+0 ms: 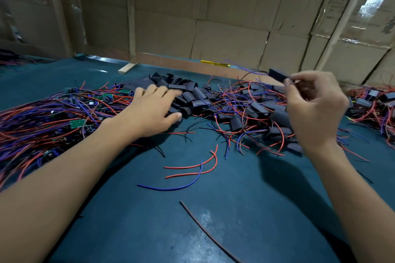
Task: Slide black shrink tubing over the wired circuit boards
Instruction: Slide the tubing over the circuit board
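Observation:
A heap of short black shrink tubing pieces lies at the middle back of the teal table. My left hand rests on the heap's left edge, fingers spread, thumb against a tube. My right hand is raised at the right and pinches a tubed circuit board whose blue wires trail left. Bare green circuit boards with red and purple wires are piled at the left.
Tubed boards with wires spread between my hands, and another pile lies at the far right. Loose red and blue wires lie in the middle. Cardboard boxes wall the table's back.

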Tool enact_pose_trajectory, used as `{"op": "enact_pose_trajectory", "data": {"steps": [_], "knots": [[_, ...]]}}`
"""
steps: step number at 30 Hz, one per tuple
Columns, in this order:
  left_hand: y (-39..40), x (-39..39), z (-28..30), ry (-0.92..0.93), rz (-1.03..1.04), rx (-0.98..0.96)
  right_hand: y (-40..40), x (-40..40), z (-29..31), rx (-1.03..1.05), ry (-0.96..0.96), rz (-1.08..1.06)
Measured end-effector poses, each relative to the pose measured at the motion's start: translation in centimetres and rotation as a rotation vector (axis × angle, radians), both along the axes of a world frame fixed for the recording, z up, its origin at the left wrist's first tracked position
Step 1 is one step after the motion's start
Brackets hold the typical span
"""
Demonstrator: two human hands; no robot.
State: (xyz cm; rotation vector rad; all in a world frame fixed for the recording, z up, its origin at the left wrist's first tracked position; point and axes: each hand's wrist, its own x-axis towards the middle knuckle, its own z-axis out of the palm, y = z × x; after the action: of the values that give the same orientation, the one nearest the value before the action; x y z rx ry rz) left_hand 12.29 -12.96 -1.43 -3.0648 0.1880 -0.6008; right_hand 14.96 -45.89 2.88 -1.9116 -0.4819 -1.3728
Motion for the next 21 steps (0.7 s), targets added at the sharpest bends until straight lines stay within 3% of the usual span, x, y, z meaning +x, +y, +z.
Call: {"op": "enact_pose_trajectory", "data": {"steps": [5, 8, 13, 18, 21], "knots": [[-0.6, 0.0, 0.1, 0.134, 0.02, 0.034, -0.8, 1.0, -1.8, -0.2, 0.45, -0.192], [-0.8, -0.2, 0.6, 0.215, -0.067, 0.037, 0.8, 0.0, -1.7, -0.157, 0.332, -0.186], [-0.8, -1.0, 1.5, 0.366, -0.194, -0.083, 4.0, -1.9, -1.5, -0.219, 0.136, 0.052], [-0.9, -1.0, 1.8, 0.316, -0.25, -0.06, 6.8, -3.9, -3.0, -0.383, 0.216, 0.325], [-0.9, -1.2, 2.0, 0.265, -0.275, -0.024, 7.9, -4.4, -4.0, -0.56, 0.409, 0.45]]}}
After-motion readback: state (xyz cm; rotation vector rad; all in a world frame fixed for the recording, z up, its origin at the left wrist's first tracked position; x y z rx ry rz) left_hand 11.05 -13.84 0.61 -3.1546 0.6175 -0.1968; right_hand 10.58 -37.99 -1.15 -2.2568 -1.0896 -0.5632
